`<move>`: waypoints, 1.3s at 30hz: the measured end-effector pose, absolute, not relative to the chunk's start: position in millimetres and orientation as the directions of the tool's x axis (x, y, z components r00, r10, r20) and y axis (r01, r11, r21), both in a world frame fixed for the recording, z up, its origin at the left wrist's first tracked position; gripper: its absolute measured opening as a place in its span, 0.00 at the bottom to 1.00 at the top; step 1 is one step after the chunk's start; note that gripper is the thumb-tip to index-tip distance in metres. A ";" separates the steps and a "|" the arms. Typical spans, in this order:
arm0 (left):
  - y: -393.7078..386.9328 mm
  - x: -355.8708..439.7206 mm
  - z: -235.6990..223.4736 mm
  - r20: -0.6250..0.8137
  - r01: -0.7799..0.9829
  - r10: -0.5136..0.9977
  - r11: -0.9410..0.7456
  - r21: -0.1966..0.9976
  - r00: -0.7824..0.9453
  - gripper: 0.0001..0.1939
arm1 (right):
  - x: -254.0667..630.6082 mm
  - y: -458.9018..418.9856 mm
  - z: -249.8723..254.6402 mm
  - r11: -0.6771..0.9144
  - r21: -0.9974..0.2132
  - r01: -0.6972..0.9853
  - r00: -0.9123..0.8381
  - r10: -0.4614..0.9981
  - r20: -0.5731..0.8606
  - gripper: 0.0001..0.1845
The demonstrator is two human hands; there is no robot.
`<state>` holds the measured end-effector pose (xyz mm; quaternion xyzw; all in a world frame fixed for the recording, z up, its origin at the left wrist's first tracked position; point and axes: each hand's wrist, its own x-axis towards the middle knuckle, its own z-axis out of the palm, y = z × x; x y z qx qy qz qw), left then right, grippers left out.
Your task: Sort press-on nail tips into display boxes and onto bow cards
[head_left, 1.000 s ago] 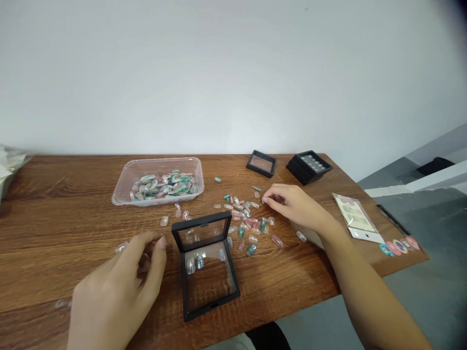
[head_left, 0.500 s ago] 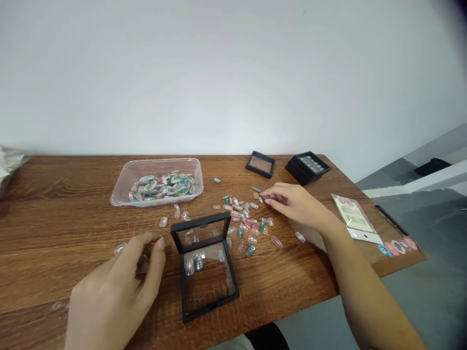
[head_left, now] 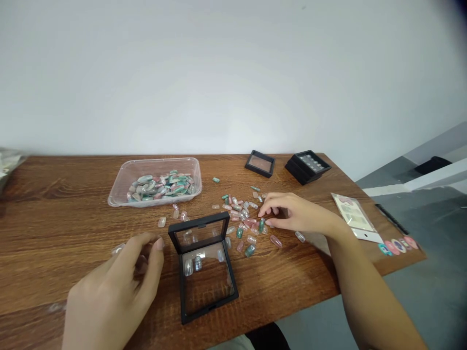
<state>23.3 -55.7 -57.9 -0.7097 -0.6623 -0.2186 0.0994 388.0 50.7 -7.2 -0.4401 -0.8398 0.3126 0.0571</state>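
An open black display box (head_left: 206, 265) with a clear film lid stands on the wooden table (head_left: 54, 214); a few silvery press-on nails lie inside it. My left hand (head_left: 113, 291) rests left of the box, fingers curled loosely with nothing seen in them. My right hand (head_left: 295, 214) reaches over a scatter of loose pink, green and clear nails (head_left: 244, 218); its fingertips pinch down among them at the pile's right side. Whether a nail is between the fingers is hidden.
A clear plastic tub (head_left: 155, 182) of nails sits at the back left. A shut small black box (head_left: 260, 163) and a stack of black boxes (head_left: 307, 166) stand at the back right. A packet (head_left: 355, 216) and stickers (head_left: 397, 245) lie near the table's right edge.
My right hand has drawn back from the far side of the nail scatter toward me and now pinches at its right side. My left hand has barely moved.
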 end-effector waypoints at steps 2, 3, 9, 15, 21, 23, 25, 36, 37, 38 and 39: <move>-55.4 22.2 -58.0 0.428 0.984 0.903 -0.112 0.140 0.042 0.13 | 386.8 50.6 -8.9 0.422 -0.564 0.710 -0.600 0.781 -0.172 0.05; -55.4 22.0 -58.0 0.424 0.983 0.905 -0.116 0.142 0.046 0.12 | 386.2 50.4 -10.0 0.424 -0.553 0.717 -0.594 0.787 -0.167 0.04; -56.1 26.3 -54.1 0.403 0.984 0.915 -0.075 0.159 0.005 0.13 | 381.0 47.3 -13.4 0.439 -0.466 0.768 -0.549 0.826 -0.126 0.05; -56.0 28.8 -51.7 0.411 0.989 0.911 -0.078 0.126 0.019 0.12 | 387.8 47.9 -7.1 0.422 -0.524 0.740 -0.566 0.812 -0.145 0.08; -55.4 28.6 -53.3 0.424 0.986 0.906 -0.088 0.140 0.021 0.12 | 391.4 49.0 -4.6 0.432 -0.571 0.698 -0.619 0.765 -0.179 0.10; -55.5 27.1 -54.5 0.427 0.984 0.904 -0.092 0.150 0.020 0.12 | 391.4 49.1 -5.5 0.426 -0.574 0.699 -0.613 0.770 -0.176 0.09; -56.1 24.4 -56.0 0.413 0.984 0.910 -0.091 0.156 0.019 0.11 | 392.0 49.2 -6.5 0.418 -0.574 0.704 -0.606 0.775 -0.178 0.07; -56.3 26.5 -52.5 0.410 0.981 0.912 -0.077 0.177 -0.002 0.12 | 391.7 51.7 -14.5 0.405 -0.513 0.757 -0.539 0.831 -0.139 0.05; -56.0 27.4 -52.0 0.408 0.981 0.913 -0.081 0.178 0.001 0.12 | 391.5 51.8 -15.3 0.408 -0.507 0.759 -0.534 0.836 -0.128 0.05; -55.8 28.1 -51.7 0.408 0.981 0.913 -0.082 0.176 0.004 0.12 | 391.5 51.9 -15.7 0.412 -0.503 0.760 -0.533 0.838 -0.118 0.06; -55.8 28.4 -51.7 0.409 0.982 0.912 -0.081 0.170 0.004 0.12 | 391.7 52.0 -16.0 0.415 -0.502 0.759 -0.532 0.840 -0.111 0.06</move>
